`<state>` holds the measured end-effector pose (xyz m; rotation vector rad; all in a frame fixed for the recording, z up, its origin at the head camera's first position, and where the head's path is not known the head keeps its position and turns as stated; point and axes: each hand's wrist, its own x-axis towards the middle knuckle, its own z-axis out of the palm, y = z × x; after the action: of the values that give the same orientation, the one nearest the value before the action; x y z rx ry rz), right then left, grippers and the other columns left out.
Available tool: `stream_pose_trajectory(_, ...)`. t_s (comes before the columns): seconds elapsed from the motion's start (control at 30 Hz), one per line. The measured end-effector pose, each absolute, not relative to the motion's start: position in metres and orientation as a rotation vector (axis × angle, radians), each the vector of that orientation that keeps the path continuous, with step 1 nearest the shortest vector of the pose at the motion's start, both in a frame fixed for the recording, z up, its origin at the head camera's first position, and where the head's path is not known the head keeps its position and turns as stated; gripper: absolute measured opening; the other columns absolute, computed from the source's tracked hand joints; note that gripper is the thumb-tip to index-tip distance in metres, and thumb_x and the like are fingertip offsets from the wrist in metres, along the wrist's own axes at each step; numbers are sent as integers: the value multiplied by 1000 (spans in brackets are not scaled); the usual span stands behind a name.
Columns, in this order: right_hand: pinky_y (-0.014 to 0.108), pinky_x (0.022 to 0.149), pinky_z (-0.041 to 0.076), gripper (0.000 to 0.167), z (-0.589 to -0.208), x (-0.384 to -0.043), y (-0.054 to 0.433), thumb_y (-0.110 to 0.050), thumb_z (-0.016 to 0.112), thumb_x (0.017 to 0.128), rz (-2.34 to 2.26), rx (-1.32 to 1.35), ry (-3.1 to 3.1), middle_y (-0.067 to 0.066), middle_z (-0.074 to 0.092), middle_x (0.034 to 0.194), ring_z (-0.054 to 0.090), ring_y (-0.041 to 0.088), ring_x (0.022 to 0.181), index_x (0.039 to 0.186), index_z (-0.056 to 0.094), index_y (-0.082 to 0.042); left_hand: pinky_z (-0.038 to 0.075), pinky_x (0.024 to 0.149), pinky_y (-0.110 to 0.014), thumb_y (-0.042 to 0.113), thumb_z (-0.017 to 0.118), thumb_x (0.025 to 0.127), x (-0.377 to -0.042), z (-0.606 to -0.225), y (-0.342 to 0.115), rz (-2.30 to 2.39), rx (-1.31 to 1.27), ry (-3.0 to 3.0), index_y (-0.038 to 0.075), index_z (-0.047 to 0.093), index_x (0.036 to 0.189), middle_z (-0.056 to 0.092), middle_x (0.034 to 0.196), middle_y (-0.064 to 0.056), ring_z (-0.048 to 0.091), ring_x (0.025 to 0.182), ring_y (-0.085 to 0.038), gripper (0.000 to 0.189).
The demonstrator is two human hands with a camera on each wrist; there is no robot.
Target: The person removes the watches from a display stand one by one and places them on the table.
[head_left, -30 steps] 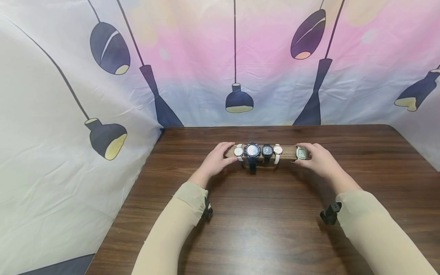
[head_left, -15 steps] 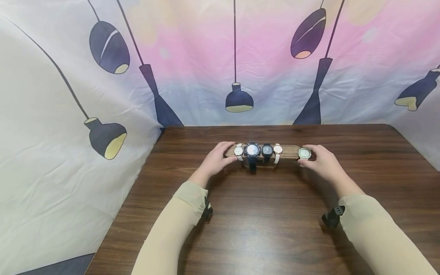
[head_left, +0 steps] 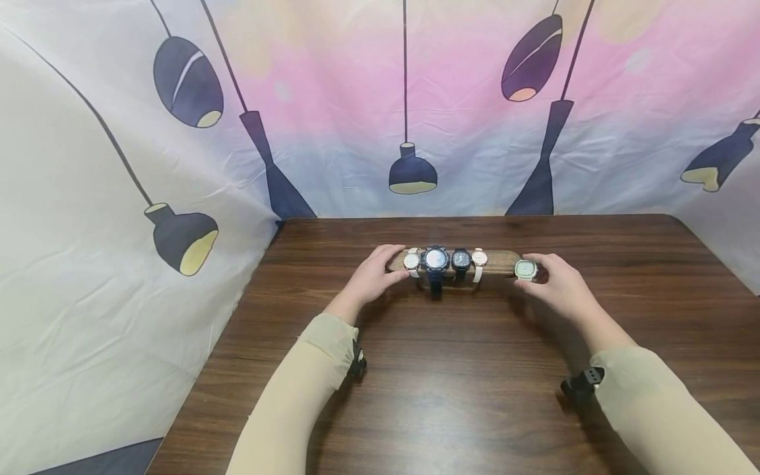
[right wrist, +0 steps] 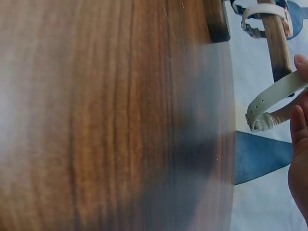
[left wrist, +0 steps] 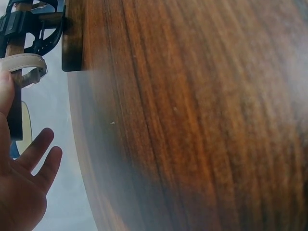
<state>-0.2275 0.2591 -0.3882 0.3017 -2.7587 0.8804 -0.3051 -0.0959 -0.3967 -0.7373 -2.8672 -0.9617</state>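
A wooden watch stand (head_left: pixel 501 262) with a raised bar stands toward the far side of the table. My left hand (head_left: pixel 371 276) grips the bar's left end, beside a white-strapped watch (head_left: pixel 411 261). Farther right along the bar sit a large dark watch (head_left: pixel 437 259), a square black watch (head_left: pixel 461 260) and another white-strapped watch (head_left: pixel 479 258). At the bar's right end my right hand (head_left: pixel 558 285) pinches a pale green watch (head_left: pixel 525 269) by its case. Its buckled strap (right wrist: pixel 274 98) forms a closed loop at the bar's tip in the right wrist view.
The brown wooden table (head_left: pixel 439 369) stretches toward me between both forearms. Behind its far edge hangs a cloth (head_left: pixel 356 119) printed with lamps. The stand's base (left wrist: pixel 72 43) sits near the table's far edge. Black wrist devices (head_left: pixel 582 386) hang under the sleeves.
My right hand has drawn the green watch right along the bar to its end and slightly toward me. The left hand keeps its grip on the bar.
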Motion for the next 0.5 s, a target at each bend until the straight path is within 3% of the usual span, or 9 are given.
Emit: stream_pose_trajectory(0.5,37,69,45,54,-396,-212,237,-19,76,79,968,393,-2677,9,55,88,54,21,79,123,55,4,35,102,-39,38,64,88,-304,-395,-96,-963,-727,-2874,18,42,141,40,142,-4,41,127,-20,61)
